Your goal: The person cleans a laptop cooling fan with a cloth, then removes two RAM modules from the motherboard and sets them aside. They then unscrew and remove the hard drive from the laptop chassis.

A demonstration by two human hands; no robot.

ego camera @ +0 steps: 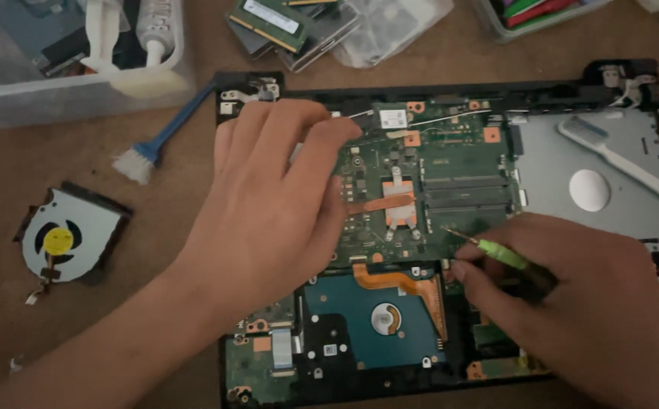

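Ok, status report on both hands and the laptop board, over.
Left hand resting fingertips on green laptop motherboard. Right hand gripping green-handled screwdriver, tip at board edge. White plastic toothbrush lying across the bare metal tray.

Single head view, looking steeply down from above and close in. Centred on an opened laptop (450,227) lying on a brown table (72,341), filling most of the frame. Left hand (269,220) and right hand (572,303) entering from the bottom edge, forearms cut off there. Far edge of frame crossed by a bin (11,98) at upper left. No second view to compare.
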